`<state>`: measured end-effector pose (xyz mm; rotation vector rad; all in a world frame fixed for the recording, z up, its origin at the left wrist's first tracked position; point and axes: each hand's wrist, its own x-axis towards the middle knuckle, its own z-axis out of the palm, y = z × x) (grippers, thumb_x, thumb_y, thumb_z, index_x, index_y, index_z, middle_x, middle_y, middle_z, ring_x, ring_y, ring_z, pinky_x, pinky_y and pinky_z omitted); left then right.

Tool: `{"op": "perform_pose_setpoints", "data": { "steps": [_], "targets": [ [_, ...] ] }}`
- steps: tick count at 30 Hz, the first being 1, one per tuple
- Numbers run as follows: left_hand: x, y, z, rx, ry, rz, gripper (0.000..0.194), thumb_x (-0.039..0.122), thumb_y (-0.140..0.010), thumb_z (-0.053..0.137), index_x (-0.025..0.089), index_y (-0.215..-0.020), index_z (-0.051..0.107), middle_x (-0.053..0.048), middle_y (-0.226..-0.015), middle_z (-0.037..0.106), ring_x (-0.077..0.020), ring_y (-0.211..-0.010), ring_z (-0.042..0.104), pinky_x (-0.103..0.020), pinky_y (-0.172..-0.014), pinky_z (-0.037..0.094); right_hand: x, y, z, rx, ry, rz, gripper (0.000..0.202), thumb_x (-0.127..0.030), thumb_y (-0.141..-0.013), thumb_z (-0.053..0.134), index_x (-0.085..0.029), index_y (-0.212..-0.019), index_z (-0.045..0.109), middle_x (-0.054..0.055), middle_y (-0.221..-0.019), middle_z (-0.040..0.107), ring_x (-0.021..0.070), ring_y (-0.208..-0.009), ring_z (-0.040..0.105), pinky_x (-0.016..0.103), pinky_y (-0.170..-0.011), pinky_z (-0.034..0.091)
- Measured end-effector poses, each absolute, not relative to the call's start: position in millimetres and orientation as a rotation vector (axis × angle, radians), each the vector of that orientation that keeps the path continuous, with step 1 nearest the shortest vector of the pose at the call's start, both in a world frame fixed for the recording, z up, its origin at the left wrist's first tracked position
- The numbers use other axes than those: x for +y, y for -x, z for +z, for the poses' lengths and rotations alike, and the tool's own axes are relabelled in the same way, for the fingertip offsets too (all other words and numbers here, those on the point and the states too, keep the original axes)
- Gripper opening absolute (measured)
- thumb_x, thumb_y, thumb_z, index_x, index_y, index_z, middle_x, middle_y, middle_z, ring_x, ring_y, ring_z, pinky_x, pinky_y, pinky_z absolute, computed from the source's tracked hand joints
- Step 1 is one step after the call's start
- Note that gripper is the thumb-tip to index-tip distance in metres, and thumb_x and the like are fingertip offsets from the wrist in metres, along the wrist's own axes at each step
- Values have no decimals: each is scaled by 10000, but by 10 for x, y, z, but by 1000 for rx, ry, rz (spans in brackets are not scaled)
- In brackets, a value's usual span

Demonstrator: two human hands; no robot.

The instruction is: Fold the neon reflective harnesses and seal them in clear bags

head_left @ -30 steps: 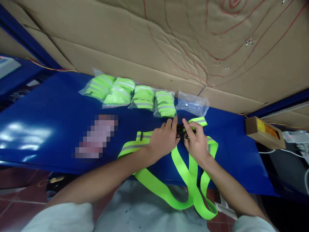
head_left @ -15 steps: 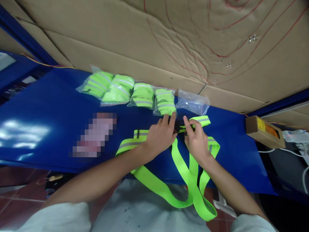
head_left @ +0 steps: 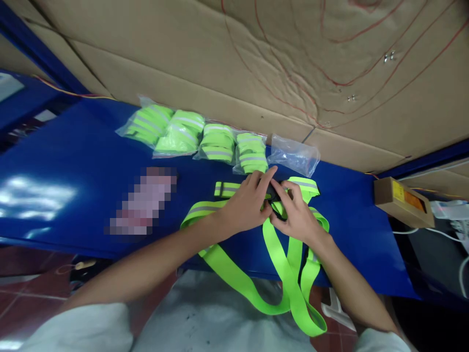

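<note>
A neon yellow-green reflective strap harness (head_left: 252,291) lies on the blue table, with its loops hanging over the front edge. Between my two hands is a black plastic buckle (head_left: 271,192) joined to the straps. My left hand (head_left: 247,200) grips the buckle from the left, its fingers bent over it. From the other side my right hand (head_left: 295,210) pinches it, thumb below and fingers above. Fingers cover much of the buckle, so whether its halves are locked cannot be made out.
Several clear bags of folded reflective straps (head_left: 179,132) line the back of the table, beside an empty clear bag (head_left: 295,155). A pixelated pinkish item (head_left: 144,203) lies left. A cardboard box (head_left: 403,201) stands right. Behind rises a cardboard panel (head_left: 183,63).
My hands have come together, closing the gap at the buckle. The strap end left of my left hand has shifted right and up.
</note>
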<state>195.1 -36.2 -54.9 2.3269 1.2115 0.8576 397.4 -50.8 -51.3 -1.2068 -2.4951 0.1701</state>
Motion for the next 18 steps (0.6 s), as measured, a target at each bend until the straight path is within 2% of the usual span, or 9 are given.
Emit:
{"op": "perform_pose_setpoints", "data": {
  "steps": [3, 5, 7, 9, 12, 14, 15, 18],
  "targets": [
    [-338, -1939, -570, 1082, -2305, 943, 867, 71, -768, 547, 133, -1576, 237, -214, -1410, 472, -349, -1341, 489, -538, -1121, 468, -497, -4039, -471, -2495, 1202, 183, 728, -354, -962, 579, -215, -1624, 308, 182, -1408, 454, 310, -1166, 621, 418, -827, 630],
    [-326, -1929, -555, 1012, -2310, 977, 841, 76, -790, 552, 149, -1569, 243, -217, -1454, 462, -342, -1368, 483, -542, -1145, 458, -492, -4080, -411, -2456, 1202, 110, 628, -360, -996, 558, -234, -1584, 380, 157, -1376, 534, 286, -1155, 641, 361, -759, 617],
    [-319, -1912, -513, 932, -2333, 985, 824, 82, -824, 562, 153, -1575, 229, -218, -1487, 458, -328, -1395, 480, -527, -1174, 444, -484, -4125, -320, -2371, 1212, -39, 518, -338, -1022, 550, -252, -1526, 467, 120, -1299, 627, 248, -1086, 674, 337, -762, 593],
    [-321, -1886, -457, 845, -2372, 976, 825, 82, -848, 575, 165, -1585, 215, -211, -1526, 448, -315, -1426, 466, -505, -1198, 430, -466, -4161, -203, -2284, 1242, -243, 433, -334, -1020, 584, -253, -1445, 564, 107, -1241, 674, 252, -1064, 677, 381, -862, 560],
    [-334, -1838, -377, 765, -2397, 994, 833, 73, -865, 590, 217, -1595, 214, -179, -1560, 444, -299, -1450, 459, -489, -1208, 425, -402, -4173, -16, -2269, 1236, -331, 348, -397, -996, 642, -237, -1304, 666, 120, -1317, 661, 316, -1205, 623, 501, -1041, 445],
    [-340, -1805, -328, 714, -2353, 1045, 845, 92, -869, 623, 238, -1597, 221, -166, -1561, 455, -293, -1448, 469, -480, -1206, 429, -325, -4154, 99, -2365, 1157, -55, 287, -435, -992, 648, -231, -1188, 694, 93, -1279, 689, 293, -1198, 632, 493, -1078, 406],
    [-339, -1788, -303, 683, -2317, 1075, 847, 110, -869, 647, 241, -1596, 232, -164, -1565, 455, -293, -1450, 471, -475, -1210, 428, -277, -4140, 153, -2389, 1121, 155, 264, -450, -989, 651, -224, -1117, 699, 70, -1188, 718, 261, -1124, 660, 454, -1045, 431],
    [-312, -1729, -217, 597, -2167, 1184, 823, 181, -864, 713, 253, -1573, 301, -157, -1554, 464, -294, -1457, 468, -465, -1224, 413, -129, -4090, 327, -2307, 1102, 840, 302, -508, -966, 661, -207, -978, 679, 12, -908, 709, 170, -835, 657, 313, -787, 492]
  ]
}}
